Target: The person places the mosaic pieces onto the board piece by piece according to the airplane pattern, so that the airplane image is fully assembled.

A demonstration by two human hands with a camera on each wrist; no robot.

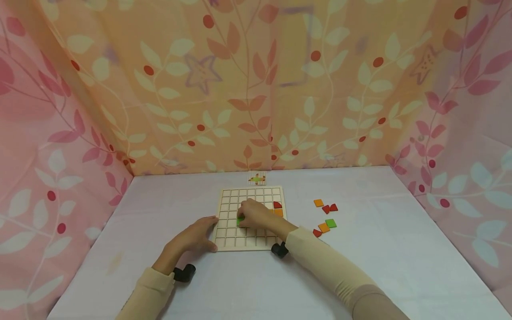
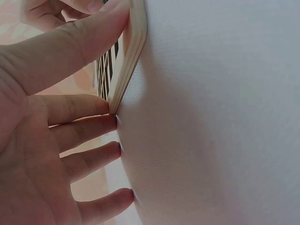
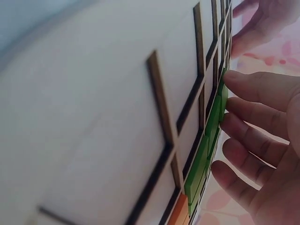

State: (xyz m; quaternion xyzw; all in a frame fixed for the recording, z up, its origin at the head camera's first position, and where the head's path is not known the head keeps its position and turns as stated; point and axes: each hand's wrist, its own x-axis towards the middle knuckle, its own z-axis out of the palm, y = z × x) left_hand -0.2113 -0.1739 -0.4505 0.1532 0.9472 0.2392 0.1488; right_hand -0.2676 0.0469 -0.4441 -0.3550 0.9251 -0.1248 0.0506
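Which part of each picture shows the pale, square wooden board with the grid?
Head: the pale, square wooden grid board lies below centre.
Left wrist: the board is at the top, left of centre, almost edge-on.
Right wrist: the board fills much of the picture, close up and slanted.
Shared landmark: the left hand, at the board's left side, the picture's left, and upper right, respectively.

Your worktop is covered with a pale cloth. Flat on it, in front of you, lies the board, with the card just beyond its far edge. To the board's right you have an orange tile near two red tiles; closer to you, a green tile, a second orange tile and a third red tile.
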